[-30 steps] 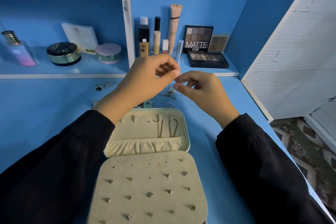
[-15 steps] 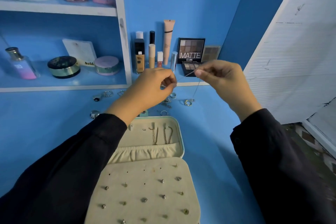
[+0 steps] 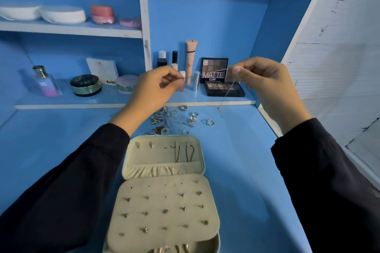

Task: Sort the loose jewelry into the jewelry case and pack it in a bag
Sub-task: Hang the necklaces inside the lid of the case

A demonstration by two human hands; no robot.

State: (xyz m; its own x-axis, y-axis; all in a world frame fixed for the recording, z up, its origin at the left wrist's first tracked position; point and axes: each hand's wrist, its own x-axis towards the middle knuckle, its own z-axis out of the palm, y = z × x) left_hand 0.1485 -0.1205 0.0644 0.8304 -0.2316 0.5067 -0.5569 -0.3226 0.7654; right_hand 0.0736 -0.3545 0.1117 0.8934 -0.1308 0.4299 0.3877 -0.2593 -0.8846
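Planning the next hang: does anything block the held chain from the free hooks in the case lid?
Nothing visible does: left hand and right hand pinch the chain above the loose rings; the free hooks lie uncovered.

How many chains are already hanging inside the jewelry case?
2. A gold chain and a darker chain hang side by side, right of centre in the jewelry case lid; none looks hidden.

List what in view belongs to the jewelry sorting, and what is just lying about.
Belongs to the job:
thin necklace, pinched between left hand and right hand; open jewelry case; loose rings and chains behind it.

Just lying about:
eyeshadow palettes; makeup tubes; perfume bottle; round compacts; white pads.
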